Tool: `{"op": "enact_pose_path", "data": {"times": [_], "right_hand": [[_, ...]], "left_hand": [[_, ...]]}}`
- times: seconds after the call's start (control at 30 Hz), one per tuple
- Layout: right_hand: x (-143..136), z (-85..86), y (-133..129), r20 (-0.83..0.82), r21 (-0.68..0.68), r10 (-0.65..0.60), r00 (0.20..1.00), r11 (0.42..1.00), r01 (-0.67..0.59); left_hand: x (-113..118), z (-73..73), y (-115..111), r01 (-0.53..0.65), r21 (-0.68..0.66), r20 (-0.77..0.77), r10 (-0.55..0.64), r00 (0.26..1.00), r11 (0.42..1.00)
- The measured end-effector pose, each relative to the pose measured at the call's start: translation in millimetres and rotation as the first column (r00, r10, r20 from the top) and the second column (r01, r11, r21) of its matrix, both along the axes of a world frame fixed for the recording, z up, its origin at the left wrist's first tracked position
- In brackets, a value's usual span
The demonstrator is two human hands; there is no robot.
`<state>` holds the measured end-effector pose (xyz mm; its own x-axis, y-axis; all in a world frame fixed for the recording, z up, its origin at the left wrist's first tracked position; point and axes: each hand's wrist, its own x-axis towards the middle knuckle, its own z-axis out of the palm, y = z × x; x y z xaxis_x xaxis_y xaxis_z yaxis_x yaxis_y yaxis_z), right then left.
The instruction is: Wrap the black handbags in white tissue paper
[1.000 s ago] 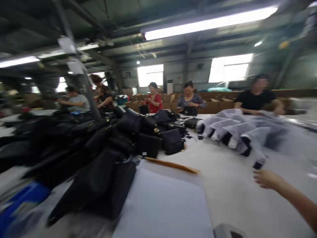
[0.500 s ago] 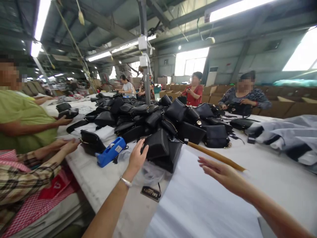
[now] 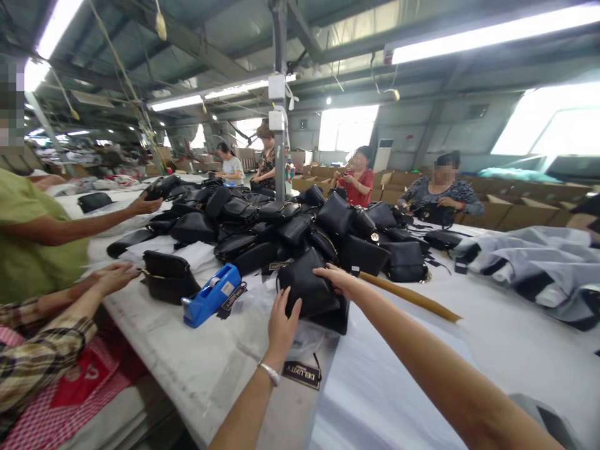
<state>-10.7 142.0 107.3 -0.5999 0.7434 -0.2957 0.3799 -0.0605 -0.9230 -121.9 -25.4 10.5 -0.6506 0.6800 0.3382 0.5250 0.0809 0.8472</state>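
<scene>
The worktop (image 3: 497, 319) is broad and pale, crowded along its middle by a heap of black bags (image 3: 285, 219). At the heap's near edge sits one black bag (image 3: 304, 284), grasped between the person's hands: the left hand (image 3: 284, 322) with fingers spread on its near left side, the right hand (image 3: 338, 281) on its right edge. Clear plastic (image 3: 250, 312) and a DELUXITY tag (image 3: 302, 375) lie just in front – a blue tape dispenser (image 3: 212, 297) to the left, a large white sheet (image 3: 384, 387) to the right. White wrapping (image 3: 529, 259) covers dark items farther right. Co-workers sit or stand around the worktop. Behind are cardboard boxes (image 3: 520, 215), bright windows (image 3: 347, 130) and a grey pillar (image 3: 280, 159), under long tube lights (image 3: 497, 34).
</scene>
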Motion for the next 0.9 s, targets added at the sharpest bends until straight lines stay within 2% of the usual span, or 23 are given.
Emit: {"op": "enact_pose_path", "data": {"times": [0.13, 0.23, 0.27, 0.3, 0.37, 0.4, 0.43, 0.5, 0.53, 0.6, 0.63, 0.67, 0.7, 0.73, 0.77, 0.83, 0.9], "right_hand": [[36, 28.7, -21, -0.09, -0.022, -0.034, 0.995, 0.999, 0.032], [83, 63.3, -40, -0.244, -0.031, 0.06, 0.968, 0.997, -0.07], [101, 75.2, -46, -0.269, -0.022, 0.092, 0.959, 0.995, -0.102], [118, 86.2, -52, -0.274, -0.009, 0.117, 0.954, 0.992, -0.125], [152, 103.4, -63, -0.264, 0.022, 0.149, 0.953, 0.989, -0.148], [168, 108.7, -67, -0.259, 0.034, 0.161, 0.952, 0.987, -0.157], [182, 111.7, -71, -0.253, 0.043, 0.169, 0.953, 0.986, -0.164], [209, 110.8, -78, -0.231, 0.047, 0.169, 0.958, 0.986, -0.162], [221, 107.6, -81, -0.218, 0.045, 0.157, 0.963, 0.988, -0.15], [245, 98.7, -87, -0.205, 0.039, 0.124, 0.971, 0.992, -0.119], [255, 93.9, -90, -0.212, 0.03, 0.115, 0.971, 0.993, -0.111], [265, 89.5, -93, -0.224, 0.017, 0.113, 0.968, 0.994, -0.112], [274, 85.7, -96, -0.238, 0.001, 0.116, 0.964, 0.993, -0.119], [283, 82.5, -99, -0.248, -0.017, 0.119, 0.962, 0.992, -0.127], [289, 79.9, -101, -0.248, -0.037, 0.119, 0.961, 0.991, -0.132], [300, 75.0, -104, -0.215, -0.072, 0.119, 0.969, 0.988, -0.138], [306, 68.6, -103, -0.142, -0.101, 0.142, 0.98, 0.983, -0.157]], "left_hand": [[-10, 17.8, -25, 0.016, 0.111, 0.059, -0.023, 0.998, 0.994], [-22, 47.6, -41, -0.079, 0.297, 0.051, 0.066, 0.996, 0.952], [-24, 60.2, -45, -0.073, 0.334, 0.034, 0.066, 0.997, 0.94], [-25, 73.2, -48, -0.025, 0.348, 0.021, 0.019, 1.0, 0.937], [-19, 97.1, -52, 0.204, 0.341, 0.05, -0.234, 0.971, 0.918], [-13, 106.3, -54, 0.352, 0.332, 0.092, -0.402, 0.911, 0.875], [-4, 113.0, -55, 0.495, 0.326, 0.152, -0.561, 0.814, 0.806], [19, 117.8, -60, 0.709, 0.328, 0.298, -0.78, 0.549, 0.624], [30, 116.4, -63, 0.775, 0.336, 0.371, -0.832, 0.413, 0.535], [52, 109.6, -70, 0.86, 0.341, 0.497, -0.849, 0.178, 0.38], [59, 105.8, -74, 0.893, 0.325, 0.544, -0.834, 0.093, 0.312], [65, 102.9, -77, 0.922, 0.292, 0.578, -0.815, 0.043, 0.255], [68, 101.3, -79, 0.946, 0.241, 0.597, -0.802, 0.03, 0.215], [70, 101.3, -81, 0.965, 0.176, 0.596, -0.801, 0.051, 0.192], [69, 102.7, -81, 0.976, 0.098, 0.569, -0.816, 0.104, 0.192], [66, 108.2, -81, 0.964, -0.104, 0.42, -0.867, 0.267, 0.246], [62, 114.1, -80, 0.875, -0.352, 0.176, -0.895, 0.409, 0.331]]}}
